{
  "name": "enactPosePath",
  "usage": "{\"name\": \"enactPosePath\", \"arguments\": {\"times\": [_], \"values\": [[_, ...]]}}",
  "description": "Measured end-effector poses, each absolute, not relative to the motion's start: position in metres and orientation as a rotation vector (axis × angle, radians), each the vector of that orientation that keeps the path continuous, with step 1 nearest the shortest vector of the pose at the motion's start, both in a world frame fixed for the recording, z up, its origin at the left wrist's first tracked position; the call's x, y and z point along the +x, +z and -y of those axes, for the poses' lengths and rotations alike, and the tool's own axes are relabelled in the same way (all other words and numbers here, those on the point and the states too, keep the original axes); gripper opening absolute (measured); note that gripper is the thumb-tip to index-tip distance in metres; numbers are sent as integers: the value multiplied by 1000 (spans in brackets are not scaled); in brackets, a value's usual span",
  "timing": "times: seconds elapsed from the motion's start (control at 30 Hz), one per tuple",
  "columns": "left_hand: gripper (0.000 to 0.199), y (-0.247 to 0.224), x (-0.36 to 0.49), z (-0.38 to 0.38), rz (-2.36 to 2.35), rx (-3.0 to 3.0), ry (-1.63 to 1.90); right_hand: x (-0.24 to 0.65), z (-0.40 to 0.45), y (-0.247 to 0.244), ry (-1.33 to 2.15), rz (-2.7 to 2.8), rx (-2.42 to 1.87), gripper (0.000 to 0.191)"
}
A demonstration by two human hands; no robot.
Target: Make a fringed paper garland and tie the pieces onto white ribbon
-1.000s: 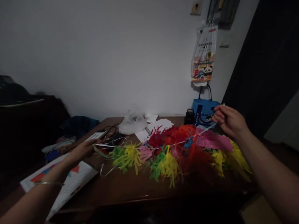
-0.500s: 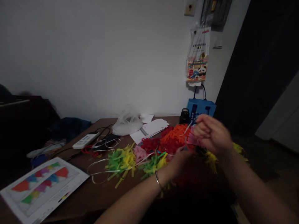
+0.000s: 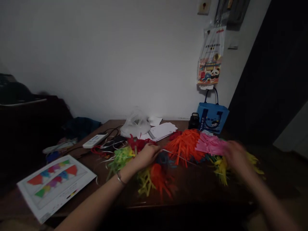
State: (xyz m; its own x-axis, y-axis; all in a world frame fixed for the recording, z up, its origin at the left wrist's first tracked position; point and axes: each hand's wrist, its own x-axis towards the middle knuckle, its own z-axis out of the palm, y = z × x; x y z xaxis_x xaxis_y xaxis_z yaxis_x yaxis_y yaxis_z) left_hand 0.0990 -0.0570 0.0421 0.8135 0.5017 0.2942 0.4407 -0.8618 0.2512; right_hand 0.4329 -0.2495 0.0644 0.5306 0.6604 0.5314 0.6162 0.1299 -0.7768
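Observation:
Paper fringes in several colours lie along the dark table on a thin white string (image 3: 179, 155). My left hand (image 3: 149, 154) is closed, over the string between the dark red fringe (image 3: 139, 143) and a red-orange fringe (image 3: 160, 181); what it pinches is too small to make out. At the right, my motion-blurred right hand (image 3: 234, 154) touches the end of the pink fringe (image 3: 210, 144); its fingers are smeared. The orange fringe (image 3: 186, 144) lies spread between the hands. Green-yellow fringe (image 3: 121, 157) is left of my left hand, yellow fringe (image 3: 221, 168) beneath the pink one.
A printed sheet (image 3: 57, 186) lies at the table's left. Behind are a white power strip (image 3: 95, 140), cords, a clear plastic bag (image 3: 134, 125), white papers (image 3: 161, 131), a black bottle (image 3: 193, 121) and a blue bag (image 3: 214, 117). A packaged bag (image 3: 210, 61) hangs on the wall.
My hands have moved apart, left hand leftward and right hand lower and to the right. The orange and pink fringes now show more fully, and a red-orange fringe lies nearer the front. The view has shifted slightly.

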Motion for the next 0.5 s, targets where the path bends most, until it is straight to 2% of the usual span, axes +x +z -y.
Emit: {"name": "enactPosePath", "arguments": {"times": [0.03,0.1,0.13,0.17,0.2,0.23,0.3,0.4,0.5], "values": [[31,40,109,67,-723,2850,527,399,230,50,92,1229,-1523,13],[26,36,124,84,-681,2888,521,335,197,23,213,1394,-1477,26],[23,34,127,89,-665,2902,518,309,185,13,280,1467,-1451,25],[22,32,127,92,-659,2911,518,290,178,6,342,1518,-1427,14],[21,29,124,92,-668,2915,523,278,174,2,392,1547,-1411,13],[22,26,119,90,-690,2914,533,274,174,2,427,1550,-1397,23],[25,18,103,80,-751,2898,560,288,183,12,450,1475,-1376,32],[28,3,76,64,-798,2852,599,345,204,46,405,1212,-1323,24],[21,-8,52,57,-802,2791,697,407,219,80,309,897,-1248,29]]}}
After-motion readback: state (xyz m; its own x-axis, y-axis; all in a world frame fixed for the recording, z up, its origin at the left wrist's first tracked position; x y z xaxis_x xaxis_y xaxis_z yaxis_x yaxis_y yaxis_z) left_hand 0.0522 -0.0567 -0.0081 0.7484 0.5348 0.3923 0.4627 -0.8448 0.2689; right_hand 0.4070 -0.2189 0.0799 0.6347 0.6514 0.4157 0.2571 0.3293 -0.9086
